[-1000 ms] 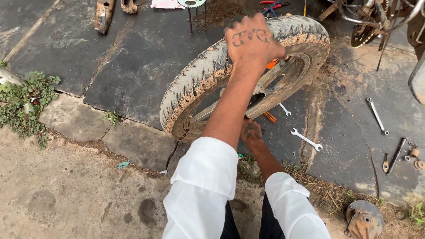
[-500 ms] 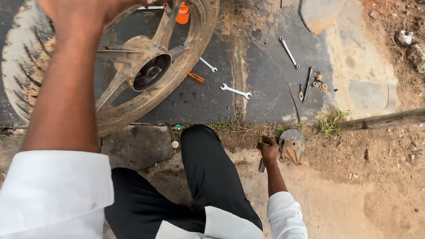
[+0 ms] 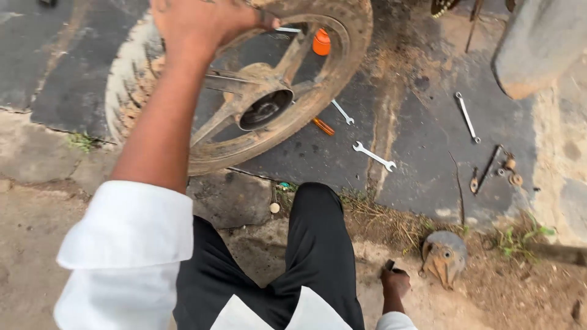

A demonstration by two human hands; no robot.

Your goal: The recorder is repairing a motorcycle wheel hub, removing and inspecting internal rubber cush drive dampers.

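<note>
My left hand (image 3: 205, 24) is stretched forward and grips the muddy tyre of a motorcycle wheel (image 3: 342, 67) at its upper rim, holding the wheel tilted on the dark stone slab. The wheel's hub (image 3: 266, 109) and rusty spokes face me. My right hand (image 3: 394, 284) hangs low beside my black trouser leg (image 3: 318, 244), fist closed on a small dark object (image 3: 388, 265) that pokes out at the top. Just right of that hand, a round, rusty metal brake plate (image 3: 444, 256) lies on the dirt.
Three spanners (image 3: 374, 156) (image 3: 342, 112) (image 3: 468, 117), an orange-handled screwdriver (image 3: 324, 126) and small loose parts (image 3: 507, 168) lie on the slab right of the wheel. An orange cap (image 3: 321, 43) shows through the spokes. A grey bulky shape (image 3: 538, 43) fills the top right.
The view has swung back left, so the wheel sits more central. My left hand keeps its grip on the tyre. My right hand has dropped lower beside the brake plate.
</note>
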